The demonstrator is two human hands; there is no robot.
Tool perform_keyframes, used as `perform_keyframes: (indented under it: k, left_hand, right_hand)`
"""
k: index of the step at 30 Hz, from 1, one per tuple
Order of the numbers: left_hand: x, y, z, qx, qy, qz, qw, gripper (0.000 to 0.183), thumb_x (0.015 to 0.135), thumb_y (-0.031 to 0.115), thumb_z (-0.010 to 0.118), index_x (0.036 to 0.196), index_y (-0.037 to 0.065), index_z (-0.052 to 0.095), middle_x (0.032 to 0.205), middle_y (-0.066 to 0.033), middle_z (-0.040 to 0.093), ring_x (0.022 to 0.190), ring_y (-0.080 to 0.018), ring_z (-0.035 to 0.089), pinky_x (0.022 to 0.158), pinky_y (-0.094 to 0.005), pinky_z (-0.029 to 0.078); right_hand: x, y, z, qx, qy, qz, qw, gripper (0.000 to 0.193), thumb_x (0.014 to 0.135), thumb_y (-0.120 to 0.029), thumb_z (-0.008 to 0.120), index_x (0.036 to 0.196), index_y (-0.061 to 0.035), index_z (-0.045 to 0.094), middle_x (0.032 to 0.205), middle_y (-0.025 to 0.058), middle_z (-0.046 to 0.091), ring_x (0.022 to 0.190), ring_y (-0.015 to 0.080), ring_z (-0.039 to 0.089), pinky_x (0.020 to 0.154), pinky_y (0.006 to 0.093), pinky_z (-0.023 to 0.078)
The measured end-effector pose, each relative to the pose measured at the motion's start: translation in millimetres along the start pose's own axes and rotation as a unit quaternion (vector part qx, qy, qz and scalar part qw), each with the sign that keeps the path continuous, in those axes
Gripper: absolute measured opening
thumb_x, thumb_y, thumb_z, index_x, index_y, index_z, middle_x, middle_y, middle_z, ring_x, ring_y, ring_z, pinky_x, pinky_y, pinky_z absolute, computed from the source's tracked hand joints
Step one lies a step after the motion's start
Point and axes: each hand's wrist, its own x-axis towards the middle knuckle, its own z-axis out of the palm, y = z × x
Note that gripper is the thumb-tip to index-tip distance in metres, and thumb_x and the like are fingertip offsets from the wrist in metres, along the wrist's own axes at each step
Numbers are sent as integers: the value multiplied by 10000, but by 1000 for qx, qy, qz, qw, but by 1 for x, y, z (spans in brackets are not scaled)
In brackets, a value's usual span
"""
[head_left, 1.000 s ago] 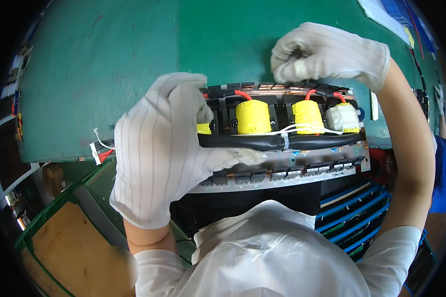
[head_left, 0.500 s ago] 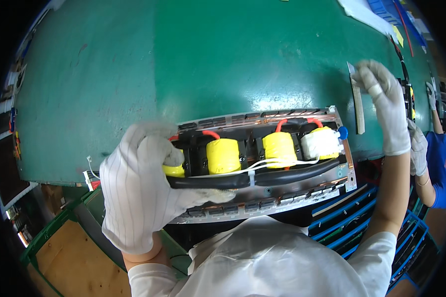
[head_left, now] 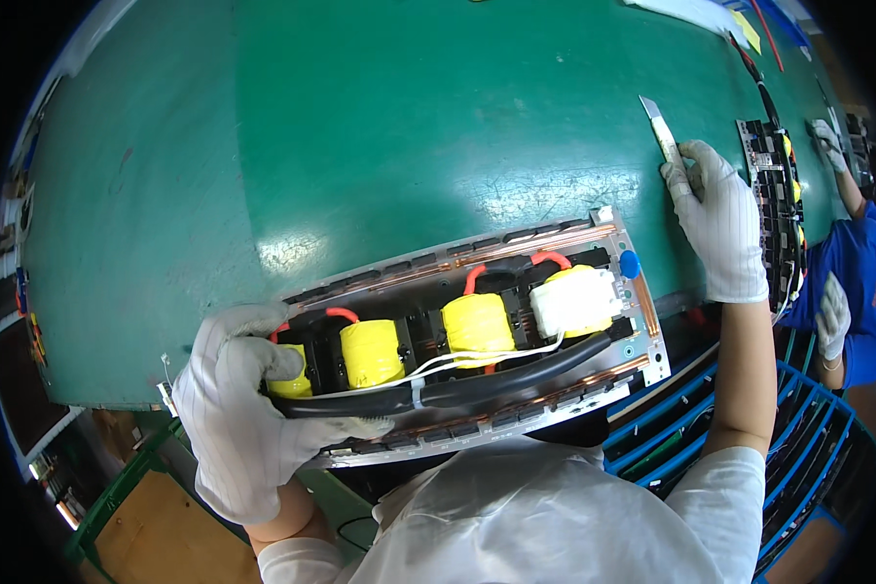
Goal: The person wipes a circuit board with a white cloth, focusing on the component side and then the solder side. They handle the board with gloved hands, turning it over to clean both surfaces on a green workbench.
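The green surface [head_left: 389,136] fills most of the view. Along its right side is another person in a blue shirt [head_left: 852,292], and a blue wire rack [head_left: 657,412] sits below, near the wearer's right forearm.

The large circuit board [head_left: 545,389] lies at the near edge of the surface, right in front of the wearer's body, slanting so that its right end is farther away than its left. That spot probably keeps it within easy reach, its parts facing up. A second board [head_left: 769,195] stands well apart, beyond the right wrist.

The gloved left hand [head_left: 238,409] is clamped on the board's left end, fingers bent over the top beside the leftmost coil, thumb stretched along the near side; this grip likely steadies the board. The gloved right hand [head_left: 725,224] is off the board, its fingers together around the handle of a slim knife [head_left: 663,134]. The blade points up and away from the wearer, perhaps to keep it clear of the board and the other hand.

On the board, a thick black cable [head_left: 477,389] runs in front of a row of yellow coils [head_left: 372,352], the rightmost one mostly covered in white. Smallest are the red wires [head_left: 552,258] behind them and a round blue cap [head_left: 630,265] at the right end.
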Motion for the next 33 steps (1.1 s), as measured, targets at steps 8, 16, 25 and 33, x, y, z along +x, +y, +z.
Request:
perform_keyframes:
  k: [8, 16, 25, 33]
  left_hand:
    - [-1, 5, -9, -9, -20, -47, 999, 675, 396, 529, 865, 764, 96, 501, 969, -134, 622, 873, -317, 615, 710, -393, 493]
    - [1, -9, 0, 37, 83, 6, 996, 882, 385, 693, 793, 943, 39, 593, 1149, -192, 550, 1011, -329, 567, 765, -399, 500]
    - [-1, -7, 0, 17, 83, -17, 996, 935, 435, 652, 823, 1092, 31, 586, 1199, -144, 538, 914, -251, 621, 728, -344, 517]
    - [-1, -3, 0, 30, 62, -16, 997, 977, 420, 594, 860, 1137, 0, 564, 1237, -178, 514, 998, -294, 605, 792, -374, 525]
  right_hand:
    - [-7, 19, 13, 6, 65, -66, 996, 299, 888, -214, 624, 1105, -11, 593, 915, 142, 642, 732, 245, 635, 648, 345, 495]
    - [-3, 38, 33, 113, 76, -35, 990, 312, 932, -207, 597, 1146, 20, 595, 891, 75, 644, 717, 87, 559, 650, 224, 468]
    - [-4, 36, 31, 72, 82, -33, 993, 356, 919, -240, 609, 1158, 23, 589, 1018, 143, 656, 885, 182, 636, 770, 289, 505]
    - [-5, 33, 32, 91, 98, -43, 990, 334, 906, -210, 631, 1138, 28, 600, 976, 123, 658, 841, 153, 631, 737, 269, 506]
